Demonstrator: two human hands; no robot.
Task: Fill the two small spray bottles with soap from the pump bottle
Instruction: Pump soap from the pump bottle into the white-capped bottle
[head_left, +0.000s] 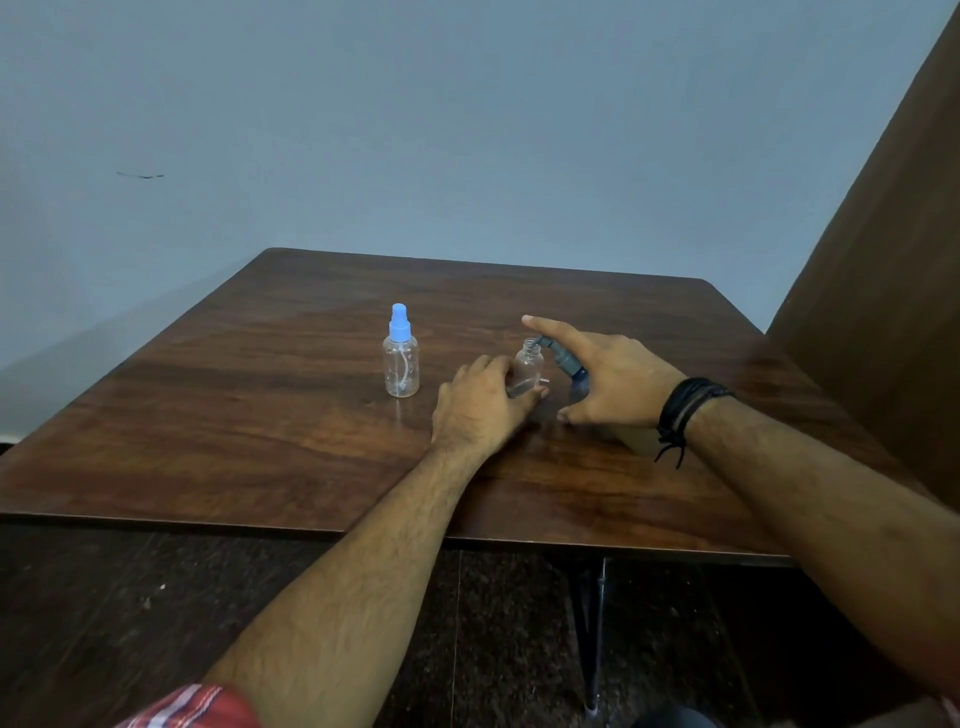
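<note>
Nearest the camera, two bare forearms reach over the table (260, 415). The left hand (480, 402) wraps its fingers round an uncapped spray bottle (529, 366), steadying it upright. Just right of that bottle, the right hand (608, 379) grips the pump bottle (569, 366), forefinger stretched along the pump head, whose spout sits at the open neck. The open bottle looks nearly empty, so filling seems barely begun. Well left of it, the capped spray bottle (401, 358) stands empty, cap on, untouched.
</note>
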